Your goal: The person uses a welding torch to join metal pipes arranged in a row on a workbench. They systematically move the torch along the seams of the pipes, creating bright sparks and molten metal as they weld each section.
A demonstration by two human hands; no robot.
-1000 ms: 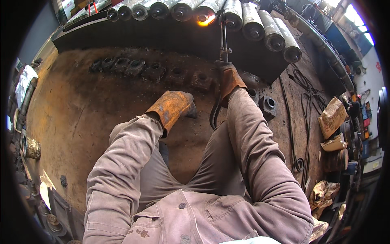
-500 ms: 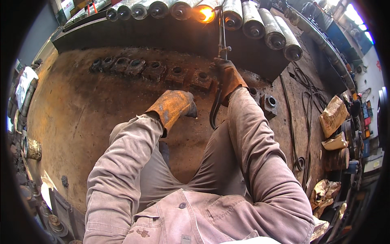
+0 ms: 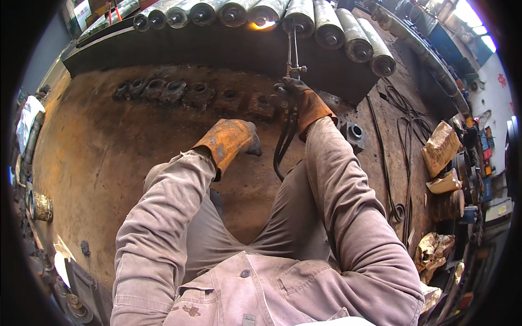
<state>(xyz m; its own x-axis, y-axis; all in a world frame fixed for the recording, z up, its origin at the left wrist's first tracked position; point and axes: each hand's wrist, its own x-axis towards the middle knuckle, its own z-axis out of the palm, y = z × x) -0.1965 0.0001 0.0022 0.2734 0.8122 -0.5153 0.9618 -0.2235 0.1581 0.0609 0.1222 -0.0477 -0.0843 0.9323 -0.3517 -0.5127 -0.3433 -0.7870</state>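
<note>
My right hand, in a brown leather glove, is closed around the handle of a gas torch. Two dark hoses hang from it toward my right knee. Its tube points away from me at a row of metal rollers, with the head against their dark end faces. A yellow-orange flame burns at the lower edge of one roller end, left of the torch head. My left hand, in a worn orange glove, hangs over the floor with curled fingers; whatever they hold, if anything, is hidden.
A dark metal beam stands below the rollers. Several square blocks with round holes line the rusty floor plate, and another block sits right of my wrist. Black cables and torn brown paper sacks lie farther right.
The torch has drawn back slightly toward me and left. The flame has shrunk from a bright glow on the roller end to a smaller one lower down. My left hand stays nearly still.
</note>
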